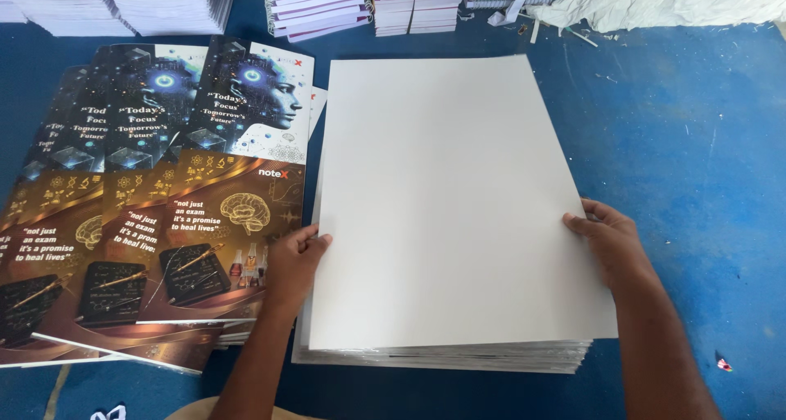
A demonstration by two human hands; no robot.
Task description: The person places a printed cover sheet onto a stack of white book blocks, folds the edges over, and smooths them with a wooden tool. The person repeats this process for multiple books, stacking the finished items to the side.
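On the blue worktop (696, 142) we're gripping the top white sheet (450, 199), long axis running away from us, left hand (296, 260) and right hand (610, 244) pinching opposite side edges.

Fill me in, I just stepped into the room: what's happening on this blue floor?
A person holds the top white blank sheet of a thick stack of large sheets, the left hand gripping its left edge and the right hand its right edge. Beside the stack on the left, glossy printed cover sheets in dark blue and brown lie fanned out, overlapping. Piles of bound paper blocks line the far edge of the blue surface.
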